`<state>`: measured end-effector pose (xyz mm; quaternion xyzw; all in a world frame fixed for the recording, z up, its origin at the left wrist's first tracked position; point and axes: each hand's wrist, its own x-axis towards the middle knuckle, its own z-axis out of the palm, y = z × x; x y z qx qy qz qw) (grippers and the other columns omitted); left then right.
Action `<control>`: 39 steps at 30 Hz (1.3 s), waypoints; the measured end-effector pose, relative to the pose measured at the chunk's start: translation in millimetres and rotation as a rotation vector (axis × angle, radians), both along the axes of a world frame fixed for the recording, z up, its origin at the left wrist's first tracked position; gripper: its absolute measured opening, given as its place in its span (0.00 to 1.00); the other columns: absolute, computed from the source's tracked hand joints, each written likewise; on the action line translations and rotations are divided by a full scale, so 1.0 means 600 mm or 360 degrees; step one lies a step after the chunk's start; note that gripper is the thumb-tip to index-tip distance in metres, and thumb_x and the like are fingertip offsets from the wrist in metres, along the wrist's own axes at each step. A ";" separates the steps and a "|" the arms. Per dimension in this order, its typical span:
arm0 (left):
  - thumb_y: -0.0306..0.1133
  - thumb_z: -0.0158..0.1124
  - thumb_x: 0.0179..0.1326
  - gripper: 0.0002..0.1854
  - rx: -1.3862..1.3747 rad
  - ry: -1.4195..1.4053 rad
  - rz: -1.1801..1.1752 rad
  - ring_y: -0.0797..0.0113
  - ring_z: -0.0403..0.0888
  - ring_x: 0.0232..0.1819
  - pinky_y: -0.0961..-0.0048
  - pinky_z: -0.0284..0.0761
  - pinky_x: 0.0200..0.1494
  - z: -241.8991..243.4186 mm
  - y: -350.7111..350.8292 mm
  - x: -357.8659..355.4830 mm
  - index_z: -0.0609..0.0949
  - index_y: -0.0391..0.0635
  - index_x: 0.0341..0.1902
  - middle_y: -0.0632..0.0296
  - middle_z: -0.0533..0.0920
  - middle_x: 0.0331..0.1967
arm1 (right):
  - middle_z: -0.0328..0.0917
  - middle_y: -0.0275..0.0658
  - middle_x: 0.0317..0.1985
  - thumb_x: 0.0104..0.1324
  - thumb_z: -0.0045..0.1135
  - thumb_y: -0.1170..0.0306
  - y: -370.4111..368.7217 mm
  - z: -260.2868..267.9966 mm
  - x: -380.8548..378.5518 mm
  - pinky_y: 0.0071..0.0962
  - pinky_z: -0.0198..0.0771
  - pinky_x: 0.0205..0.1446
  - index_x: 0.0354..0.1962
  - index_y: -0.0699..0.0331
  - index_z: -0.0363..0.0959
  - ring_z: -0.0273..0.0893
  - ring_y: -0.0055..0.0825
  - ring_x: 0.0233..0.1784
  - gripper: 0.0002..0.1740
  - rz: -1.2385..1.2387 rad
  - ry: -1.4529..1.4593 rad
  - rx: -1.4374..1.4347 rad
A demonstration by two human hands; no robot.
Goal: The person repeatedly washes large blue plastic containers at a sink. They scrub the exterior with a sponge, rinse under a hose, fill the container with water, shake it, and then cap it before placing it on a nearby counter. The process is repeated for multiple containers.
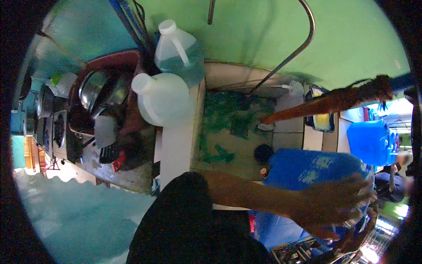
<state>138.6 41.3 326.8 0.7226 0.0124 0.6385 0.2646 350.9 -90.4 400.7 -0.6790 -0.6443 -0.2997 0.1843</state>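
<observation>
A blue plastic water container (296, 170) with pale worn patches lies at the right, over the edge of a tiled basin (286, 140). My left arm reaches across from a dark sleeve, and my left hand (329, 201) curls over the container's right end. The fingers are blurred. Lower right, my right hand (362, 227) is close beside the left near that same end; its grip is partly hidden. A small round cap-like piece (263, 172) with red and white shows at the container's left end.
Two translucent plastic jugs, one in front (165, 99) and one behind (174, 49), stand on the ledge. A maroon tub (112, 62) holds metal pots. A bent metal pipe (286, 59) comes down to the basin. Another blue container (369, 142) and a person (390, 184) are at far right.
</observation>
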 end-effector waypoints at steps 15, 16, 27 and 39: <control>0.42 0.58 0.61 0.19 -0.2852 0.1774 0.0540 0.52 0.76 0.57 0.56 0.66 0.62 -1.025 -0.082 -0.077 0.79 0.39 0.47 0.45 0.79 0.52 | 0.78 0.50 0.50 0.66 0.54 0.54 0.029 -0.059 0.010 0.52 0.63 0.62 0.52 0.70 0.75 0.73 0.52 0.55 0.28 -0.0209 -0.0036 -0.0071; 0.42 0.58 0.61 0.19 -0.2857 0.1765 0.0556 0.52 0.76 0.57 0.56 0.66 0.62 -1.031 -0.089 -0.079 0.79 0.39 0.47 0.45 0.79 0.52 | 0.78 0.50 0.49 0.66 0.54 0.54 0.028 -0.062 0.010 0.52 0.63 0.61 0.52 0.70 0.75 0.73 0.52 0.55 0.28 -0.0214 -0.0044 -0.0067; 0.42 0.56 0.63 0.20 -0.2370 0.1363 0.0533 0.53 0.75 0.58 0.57 0.66 0.62 -0.837 0.131 -0.083 0.78 0.38 0.50 0.45 0.79 0.53 | 0.78 0.50 0.48 0.66 0.53 0.53 -0.004 -0.048 0.000 0.51 0.64 0.60 0.50 0.70 0.76 0.74 0.51 0.53 0.27 -0.0240 0.0021 0.0033; 0.41 0.55 0.65 0.20 -0.2113 0.1511 0.0526 0.54 0.75 0.59 0.59 0.66 0.63 -0.749 0.169 -0.079 0.77 0.38 0.53 0.46 0.78 0.55 | 0.79 0.49 0.45 0.67 0.53 0.53 -0.032 -0.048 -0.010 0.50 0.65 0.59 0.49 0.70 0.77 0.75 0.50 0.51 0.27 -0.0199 0.0116 0.0167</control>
